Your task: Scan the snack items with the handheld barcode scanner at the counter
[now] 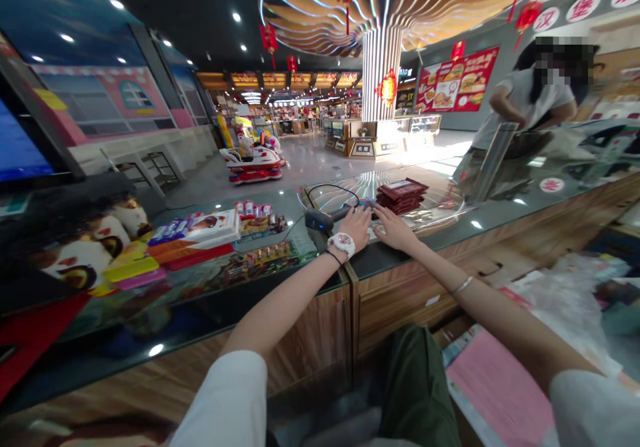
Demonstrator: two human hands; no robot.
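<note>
My left hand (357, 227), with a white watch (342, 243) on its wrist, rests over the glass counter with its fingers stretched out. Close beside it on the right, my right hand (395, 230) reaches in with fingers extended and fingertips near the left hand's. Something small and bluish shows just beyond the fingertips; I cannot make out its kind. Behind my right hand lies a stack of dark red packets (401, 196), apart from the fingers. A black handheld device (319, 220) with a blue light and a cable sits left of my left hand.
Boxed snacks (215, 227) and small packaged goods (257, 215) cover the counter on the left. A glass display counter (560, 174) continues right, where another person (535, 94) stands. A pink sheet (500, 387) and plastic bags (565, 294) lie low on the right.
</note>
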